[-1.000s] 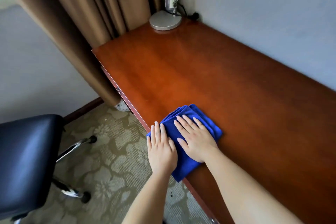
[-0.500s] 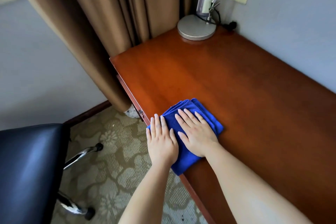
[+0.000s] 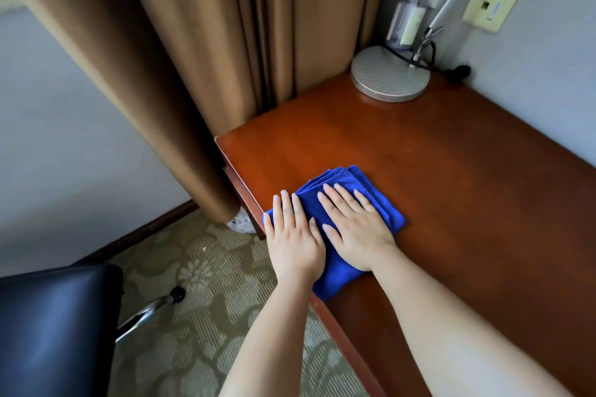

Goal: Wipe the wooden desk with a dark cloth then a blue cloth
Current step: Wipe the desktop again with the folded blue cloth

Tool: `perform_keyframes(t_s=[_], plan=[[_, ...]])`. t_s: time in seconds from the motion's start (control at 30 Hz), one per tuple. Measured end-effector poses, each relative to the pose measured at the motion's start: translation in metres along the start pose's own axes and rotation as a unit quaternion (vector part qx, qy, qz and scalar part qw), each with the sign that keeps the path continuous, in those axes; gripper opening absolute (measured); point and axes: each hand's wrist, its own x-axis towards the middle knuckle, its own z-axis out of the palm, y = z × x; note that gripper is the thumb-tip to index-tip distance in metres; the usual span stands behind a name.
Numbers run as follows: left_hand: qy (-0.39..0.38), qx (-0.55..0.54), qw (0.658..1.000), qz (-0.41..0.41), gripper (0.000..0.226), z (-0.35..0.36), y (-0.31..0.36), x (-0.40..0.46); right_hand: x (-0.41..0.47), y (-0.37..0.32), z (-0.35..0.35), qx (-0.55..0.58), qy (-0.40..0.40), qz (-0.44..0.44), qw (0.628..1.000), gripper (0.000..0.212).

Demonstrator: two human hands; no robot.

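Observation:
A folded blue cloth (image 3: 342, 185) lies on the reddish wooden desk (image 3: 451, 190), close to its left front edge and near the desk's far left corner. My left hand (image 3: 295, 235) presses flat on the cloth's left part, fingers straight, partly over the desk edge. My right hand (image 3: 356, 229) presses flat on the middle of the cloth, fingers spread and straight. Both palms hide much of the cloth. No dark cloth is in view.
A round silver lamp base (image 3: 390, 74) with its cable and a clear bottle (image 3: 406, 19) stand at the desk's far corner by the wall. Brown curtains (image 3: 200, 58) hang left of the desk. A black chair (image 3: 48, 329) stands on the patterned carpet at lower left.
Both hands have slid the blue cloth along the front edge toward the desk's far left corner, and the view has followed them toward the lamp and curtain.

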Motion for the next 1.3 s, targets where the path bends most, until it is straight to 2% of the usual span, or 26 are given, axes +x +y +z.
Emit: perform_keyframes(t_s=[0.23,0.47,0.6,0.67,0.77,1.1,1.23,1.3], plan=[[0.007,0.009,1.000,-0.011,0.076,-0.008,-0.023,0.087,0.093,0.001,-0.011,0.012,0.004,-0.034,0.999,0.075],[-0.008,0.042,0.998,-0.056,0.082,-0.022,-0.046,0.163,0.182,-0.005,-0.022,0.033,0.005,-0.061,0.998,0.079],[-0.017,0.057,0.996,-0.068,0.071,-0.028,-0.058,0.190,0.213,-0.012,-0.024,0.037,0.006,-0.066,0.997,0.065],[-0.027,0.059,0.996,-0.067,0.065,-0.029,-0.063,0.199,0.221,-0.014,-0.025,0.044,0.010,-0.063,0.997,0.070],[-0.038,0.065,0.995,-0.061,0.067,-0.033,-0.066,0.208,0.229,-0.015,-0.025,0.045,0.008,-0.062,0.997,0.081],[-0.065,0.061,0.996,0.020,0.085,-0.036,-0.079,0.242,0.246,-0.019,-0.028,0.048,0.009,-0.009,0.999,0.080],[-0.098,0.043,0.993,0.041,0.070,-0.040,-0.082,0.253,0.248,-0.023,-0.029,0.042,0.002,0.017,0.999,0.078],[-0.120,0.036,0.991,0.053,0.070,-0.043,-0.084,0.257,0.249,-0.024,-0.028,0.041,0.001,0.035,0.999,0.075]])
